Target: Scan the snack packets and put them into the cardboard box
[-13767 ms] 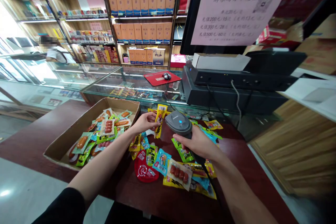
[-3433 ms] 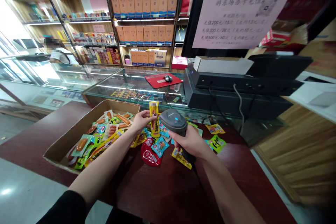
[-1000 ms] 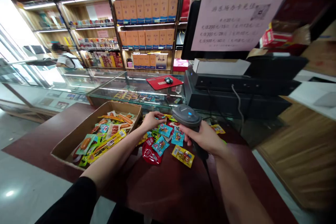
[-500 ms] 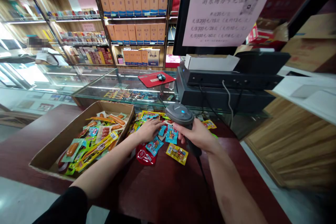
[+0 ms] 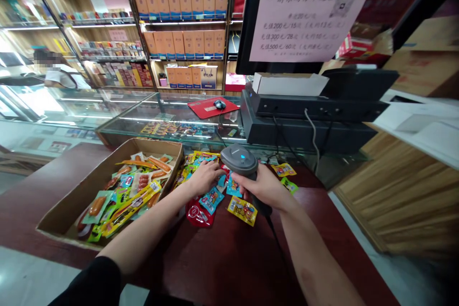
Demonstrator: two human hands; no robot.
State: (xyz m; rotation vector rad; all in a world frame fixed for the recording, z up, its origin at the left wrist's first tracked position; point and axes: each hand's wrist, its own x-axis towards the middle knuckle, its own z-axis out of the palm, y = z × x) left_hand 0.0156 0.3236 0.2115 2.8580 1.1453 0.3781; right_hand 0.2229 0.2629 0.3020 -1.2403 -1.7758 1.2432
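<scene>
My right hand (image 5: 267,189) is wrapped round the handle of a dark grey barcode scanner (image 5: 239,158), whose blue light is lit. The scanner's head points away from me, over a pile of small snack packets. My left hand (image 5: 207,177) lies on that pile, its fingers spread and slightly bent over the packets; the fingertips are partly hidden. Near it are a blue packet (image 5: 211,200) and a red packet (image 5: 197,213). A yellow packet (image 5: 242,210) lies flat on the table, below the scanner.
To the left stands an open cardboard box (image 5: 53,217) holding packaged sausages. A glass display case (image 5: 143,129) runs behind the table, with a red mouse pad (image 5: 204,111) on top. At the right are a monitor and black till unit (image 5: 304,129). A person (image 5: 60,71) is at far left.
My right hand has moved the scanner slightly left, towards my left hand, covering more of a blue packet. A green packet at the right shows more. My left fingers have drawn in a little.
</scene>
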